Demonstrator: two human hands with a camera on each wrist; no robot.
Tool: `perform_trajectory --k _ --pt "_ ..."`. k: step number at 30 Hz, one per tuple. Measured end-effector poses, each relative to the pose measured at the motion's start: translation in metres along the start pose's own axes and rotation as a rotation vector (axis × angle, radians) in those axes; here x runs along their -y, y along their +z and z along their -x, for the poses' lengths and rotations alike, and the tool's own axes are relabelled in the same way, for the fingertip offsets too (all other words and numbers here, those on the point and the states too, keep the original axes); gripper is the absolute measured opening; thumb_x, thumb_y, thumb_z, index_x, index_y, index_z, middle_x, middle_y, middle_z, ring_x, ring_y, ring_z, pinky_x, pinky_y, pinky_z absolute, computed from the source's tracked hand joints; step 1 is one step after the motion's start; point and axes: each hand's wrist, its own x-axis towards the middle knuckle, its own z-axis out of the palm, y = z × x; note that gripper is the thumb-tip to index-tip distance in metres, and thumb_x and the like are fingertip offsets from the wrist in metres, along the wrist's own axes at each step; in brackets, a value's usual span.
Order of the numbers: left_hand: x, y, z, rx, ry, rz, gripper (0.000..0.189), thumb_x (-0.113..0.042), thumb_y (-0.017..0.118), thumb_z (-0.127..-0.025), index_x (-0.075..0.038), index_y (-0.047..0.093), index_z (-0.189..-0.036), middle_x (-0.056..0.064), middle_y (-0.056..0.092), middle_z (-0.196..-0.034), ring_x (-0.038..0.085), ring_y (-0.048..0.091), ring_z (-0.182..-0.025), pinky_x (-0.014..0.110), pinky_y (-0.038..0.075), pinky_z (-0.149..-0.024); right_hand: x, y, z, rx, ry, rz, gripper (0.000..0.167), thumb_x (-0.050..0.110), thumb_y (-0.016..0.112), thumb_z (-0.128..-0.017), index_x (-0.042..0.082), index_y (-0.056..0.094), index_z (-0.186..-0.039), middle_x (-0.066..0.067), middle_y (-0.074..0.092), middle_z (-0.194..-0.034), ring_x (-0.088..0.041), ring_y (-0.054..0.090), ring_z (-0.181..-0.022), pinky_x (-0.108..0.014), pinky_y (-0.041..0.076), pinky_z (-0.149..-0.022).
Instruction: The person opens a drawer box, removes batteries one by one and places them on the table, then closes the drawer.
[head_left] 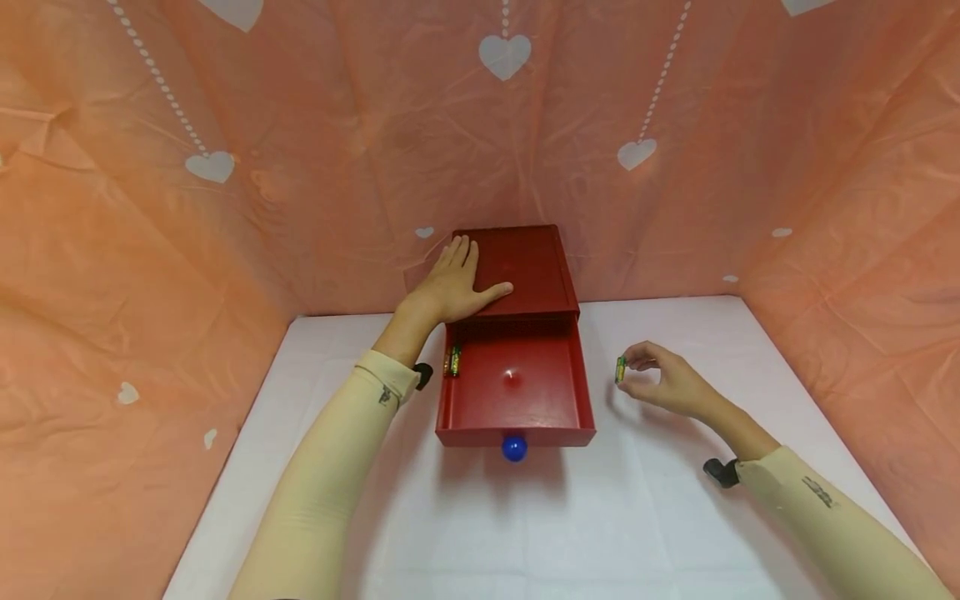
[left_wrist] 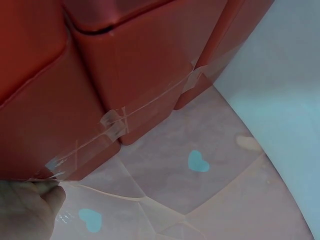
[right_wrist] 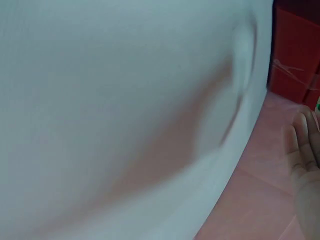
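A red drawer box (head_left: 525,262) stands at the back of the table, its drawer (head_left: 517,408) pulled out toward me. On the box's top lies my left hand (head_left: 450,287), fingers extended and thumb spread to the right. Small green-and-yellow batteries (head_left: 454,361) lie along the drawer's left wall. To the right of the drawer, my right hand (head_left: 667,383) pinches another battery (head_left: 620,370) between thumb and fingers, upright above the table. The right wrist view catches this hand's fingers (right_wrist: 305,140) at its right edge, with just a sliver of green beside them.
A round blue knob (head_left: 514,449) sticks out from the drawer front. White cloth covers the table (head_left: 600,525). Pink-orange sheeting (head_left: 360,150) with white hearts hangs behind and on both sides. Clear tape (left_wrist: 115,125) runs along the red box's side.
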Motion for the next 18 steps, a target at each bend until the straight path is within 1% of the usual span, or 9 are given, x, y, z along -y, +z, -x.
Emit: perform_trajectory --k 2,4,11,18 --pt "0.0 0.0 0.0 -0.002 0.002 0.001 0.109 -0.076 0.041 -0.104 0.001 0.002 -0.171 0.018 -0.008 -0.179 0.027 -0.014 -0.166 0.036 -0.009 -0.133 -0.003 0.0 0.0 0.024 0.002 0.011 0.041 0.01 0.089 -0.087 0.001 0.067 -0.12 -0.009 0.072 -0.111 -0.031 0.069 -0.105 -0.043 0.058 -0.099" --pt "0.0 0.0 0.0 -0.003 0.001 0.003 0.109 -0.076 0.041 -0.104 0.001 0.001 -0.171 0.018 -0.008 -0.18 0.027 -0.015 -0.166 0.036 -0.009 -0.133 -0.006 0.0 -0.001 0.046 0.002 0.018 0.04 0.01 0.089 -0.088 0.001 0.067 -0.12 -0.008 0.072 -0.11 -0.029 0.069 -0.105 -0.047 0.057 -0.099" --pt "-0.001 0.001 0.002 -0.001 -0.002 -0.005 0.109 -0.077 0.04 -0.104 0.0 0.0 -0.171 0.017 -0.009 -0.18 0.026 -0.014 -0.166 0.036 -0.008 -0.133 -0.014 0.0 -0.003 0.122 -0.044 0.034 0.04 0.009 0.088 -0.088 -0.001 0.065 -0.119 -0.008 0.071 -0.109 -0.03 0.069 -0.103 -0.044 0.058 -0.096" --pt "-0.001 0.001 0.002 -0.008 0.002 0.0 0.109 -0.075 0.042 -0.104 0.001 0.002 -0.171 0.018 -0.007 -0.18 0.027 -0.014 -0.166 0.036 -0.008 -0.133 -0.02 -0.002 -0.004 0.174 -0.052 0.069 0.041 0.008 0.088 -0.087 -0.003 0.065 -0.118 -0.007 0.07 -0.108 -0.03 0.068 -0.104 -0.045 0.058 -0.094"
